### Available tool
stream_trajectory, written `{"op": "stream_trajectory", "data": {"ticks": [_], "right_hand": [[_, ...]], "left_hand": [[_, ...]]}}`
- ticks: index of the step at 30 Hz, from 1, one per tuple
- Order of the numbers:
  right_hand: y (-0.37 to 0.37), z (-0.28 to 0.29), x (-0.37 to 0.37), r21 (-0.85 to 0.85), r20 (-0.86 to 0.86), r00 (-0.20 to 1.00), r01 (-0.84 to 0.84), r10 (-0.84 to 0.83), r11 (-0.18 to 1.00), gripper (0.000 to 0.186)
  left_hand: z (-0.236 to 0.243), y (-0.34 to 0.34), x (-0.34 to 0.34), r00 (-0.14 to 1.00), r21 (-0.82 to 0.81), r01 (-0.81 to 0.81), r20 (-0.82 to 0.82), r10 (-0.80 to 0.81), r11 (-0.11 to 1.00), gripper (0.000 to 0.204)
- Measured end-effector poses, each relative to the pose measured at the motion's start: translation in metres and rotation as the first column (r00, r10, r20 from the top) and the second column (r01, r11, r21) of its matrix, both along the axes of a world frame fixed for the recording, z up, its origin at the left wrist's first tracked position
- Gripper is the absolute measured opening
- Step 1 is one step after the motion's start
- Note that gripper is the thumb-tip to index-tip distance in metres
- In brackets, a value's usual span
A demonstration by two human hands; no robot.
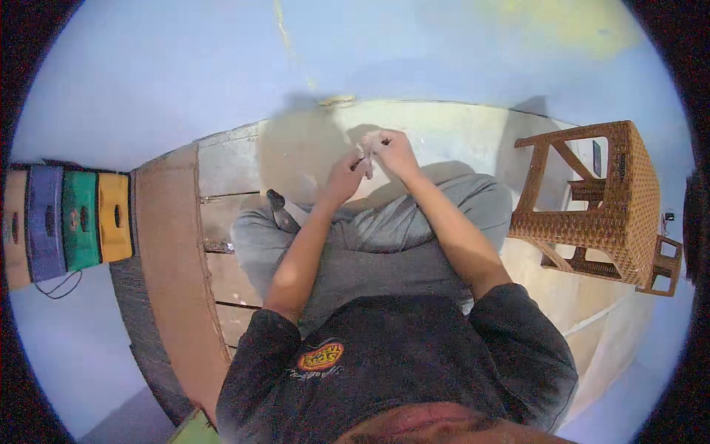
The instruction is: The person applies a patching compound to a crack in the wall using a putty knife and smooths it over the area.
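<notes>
Above my crossed legs, both hands come close together, fingertips nearly meeting. My left hand (345,180) is closed, its thumb and fingers pinched at the lower left of a small pale piece (368,169). From the upper right my right hand (397,154) pinches the upper part of the same piece with bent fingers. The piece looks thin and pinkish-white, and a short end hangs down between the hands. Its kind is too small and blurred to tell, and the fingers cover part of it.
Under me lies a board floor (229,277) with a brown sheet (171,244) at the left. Colourful drawers (81,214) stand far left. A brown woven-pattern stool (573,226) lies on its side at the right. A pale blue wall (414,52) rises ahead.
</notes>
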State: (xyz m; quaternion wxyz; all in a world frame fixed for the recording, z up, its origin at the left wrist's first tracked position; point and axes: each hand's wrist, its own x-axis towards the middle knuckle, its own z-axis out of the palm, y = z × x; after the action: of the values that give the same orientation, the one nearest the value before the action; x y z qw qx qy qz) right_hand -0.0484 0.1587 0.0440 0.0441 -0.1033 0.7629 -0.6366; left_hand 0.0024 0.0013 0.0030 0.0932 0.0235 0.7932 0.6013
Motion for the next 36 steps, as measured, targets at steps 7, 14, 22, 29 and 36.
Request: {"op": "stream_trajectory", "data": {"ticks": [7, 14, 22, 29, 36], "right_hand": [[0.010, 0.001, -0.008, -0.159, 0.260, 0.950, 0.216, -0.170, 0.963, 0.016], [0.007, -0.017, -0.012, -0.131, 0.188, 0.962, 0.226, -0.200, 0.965, 0.021], [0.014, -0.001, -0.012, 0.067, 0.238, 0.946, 0.212, -0.222, 0.975, 0.042], [0.001, -0.013, -0.014, 0.018, 0.165, 0.985, 0.039, -0.041, 0.999, 0.028], [-0.002, -0.014, -0.002, -0.020, 0.170, 0.977, -0.129, 0.130, 0.991, 0.022]], "left_hand": [[0.010, 0.004, 0.003, 0.998, 0.058, -0.060, 0.032, 0.058, 0.997, 0.025], [-0.004, -0.003, -0.002, 0.995, -0.064, -0.047, -0.094, 0.040, 0.997, 0.023], [0.013, 0.002, 0.002, 0.992, -0.137, -0.057, -0.120, 0.041, 0.989, 0.022], [0.007, -0.004, 0.005, 0.998, -0.015, -0.025, -0.050, 0.024, 1.000, 0.023], [0.015, -0.006, 0.012, 0.989, 0.087, 0.038, -0.149, -0.024, 0.996, 0.024]]}}
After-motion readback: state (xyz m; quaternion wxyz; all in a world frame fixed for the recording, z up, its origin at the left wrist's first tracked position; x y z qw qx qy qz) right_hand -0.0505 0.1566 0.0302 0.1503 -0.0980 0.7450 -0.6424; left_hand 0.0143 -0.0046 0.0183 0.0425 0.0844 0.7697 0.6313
